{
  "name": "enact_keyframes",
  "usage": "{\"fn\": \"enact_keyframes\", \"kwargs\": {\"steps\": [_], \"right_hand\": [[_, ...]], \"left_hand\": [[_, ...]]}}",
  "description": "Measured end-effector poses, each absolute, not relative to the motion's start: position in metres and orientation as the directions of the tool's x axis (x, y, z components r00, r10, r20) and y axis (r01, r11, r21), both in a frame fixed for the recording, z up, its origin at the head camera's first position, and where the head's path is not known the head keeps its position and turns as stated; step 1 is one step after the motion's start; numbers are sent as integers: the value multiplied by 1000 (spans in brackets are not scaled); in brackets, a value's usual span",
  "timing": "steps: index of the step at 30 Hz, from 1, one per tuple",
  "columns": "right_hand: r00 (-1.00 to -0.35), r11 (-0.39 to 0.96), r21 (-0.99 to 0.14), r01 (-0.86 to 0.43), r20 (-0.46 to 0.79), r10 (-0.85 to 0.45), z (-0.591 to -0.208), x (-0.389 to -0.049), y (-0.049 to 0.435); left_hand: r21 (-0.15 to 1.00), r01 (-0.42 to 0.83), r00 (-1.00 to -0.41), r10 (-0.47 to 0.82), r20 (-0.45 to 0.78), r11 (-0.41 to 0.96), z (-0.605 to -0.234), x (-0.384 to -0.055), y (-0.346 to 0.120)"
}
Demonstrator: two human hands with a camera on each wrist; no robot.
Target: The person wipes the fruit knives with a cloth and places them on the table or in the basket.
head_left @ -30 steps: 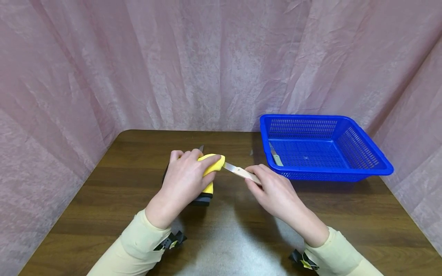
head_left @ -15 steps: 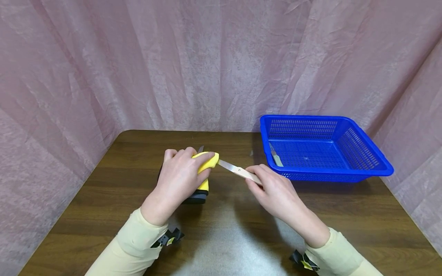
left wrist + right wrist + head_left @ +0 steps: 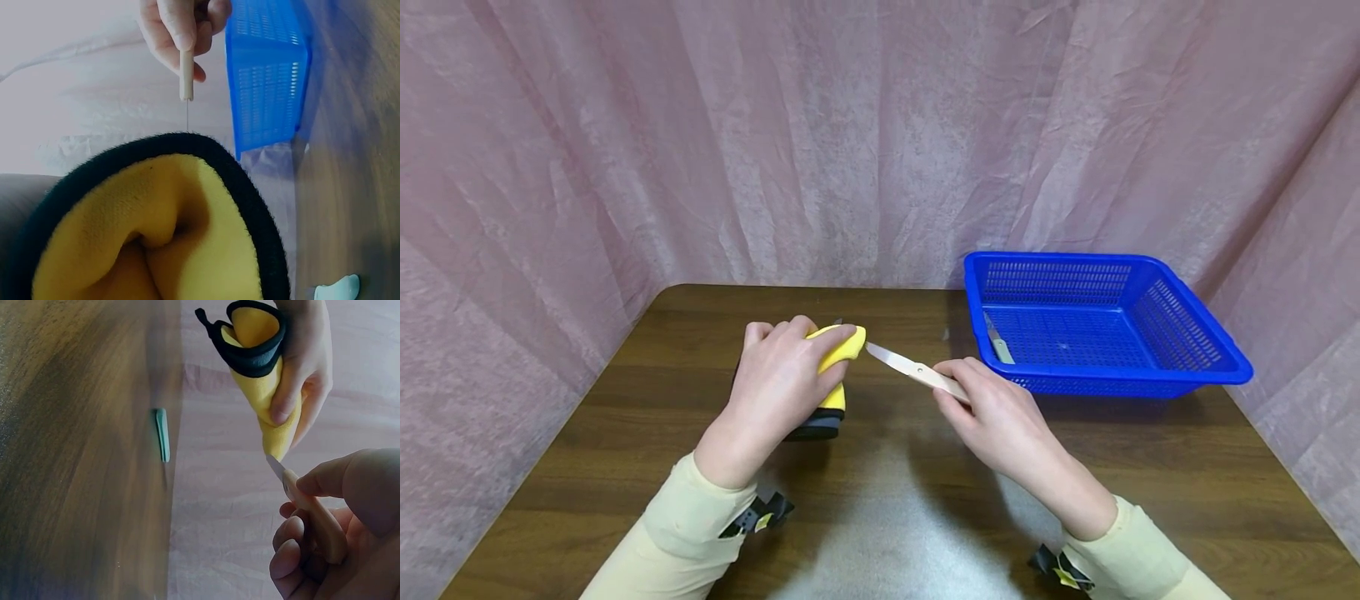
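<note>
My left hand (image 3: 775,375) grips a folded yellow cloth (image 3: 844,345) with black edging and a grey side. In the left wrist view the bunched cloth (image 3: 212,219) gapes toward the camera. My right hand (image 3: 1000,414) holds a small knife (image 3: 917,370) by its cream handle, blade aimed left and away. The blade tip sits right at the cloth's folded end. From the right wrist, the blade (image 3: 275,467) overlaps the lower end of the cloth. Beyond my left hand, a second knife (image 3: 162,434) with a mint-green handle lies on the table, mostly hidden in the head view.
A blue plastic basket (image 3: 1108,375) stands at the back right of the brown wooden table (image 3: 625,433). Inside it, along the left wall, lies a knife (image 3: 1000,346) with a pale green handle. Pink curtains (image 3: 880,142) hang behind the table.
My left hand has drawn the cloth left along the blade, so more blade shows, out to its tip. My right hand and its knife have hardly moved.
</note>
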State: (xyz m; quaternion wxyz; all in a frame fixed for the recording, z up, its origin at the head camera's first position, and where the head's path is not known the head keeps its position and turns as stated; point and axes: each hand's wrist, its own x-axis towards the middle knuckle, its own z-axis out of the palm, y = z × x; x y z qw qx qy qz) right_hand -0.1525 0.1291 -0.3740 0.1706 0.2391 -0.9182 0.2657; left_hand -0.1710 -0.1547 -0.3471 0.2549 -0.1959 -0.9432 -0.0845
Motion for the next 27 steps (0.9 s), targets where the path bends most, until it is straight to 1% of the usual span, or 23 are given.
{"fn": "enact_keyframes", "kwargs": {"steps": [7, 18, 27], "right_hand": [[-830, 744, -411, -527, 436, -348, -374, -152, 129], [-833, 744, -411, -527, 425, -355, -375, -152, 129], [-831, 741, -411, -532, 423, -362, -377, -153, 127]], "left_hand": [[52, 450, -769, 357, 531, 892, -346, -167, -146], [-26, 522, -688, 439, 578, 853, -350, -157, -128], [-77, 552, -644, 482, 594, 830, -352, -152, -121]]}}
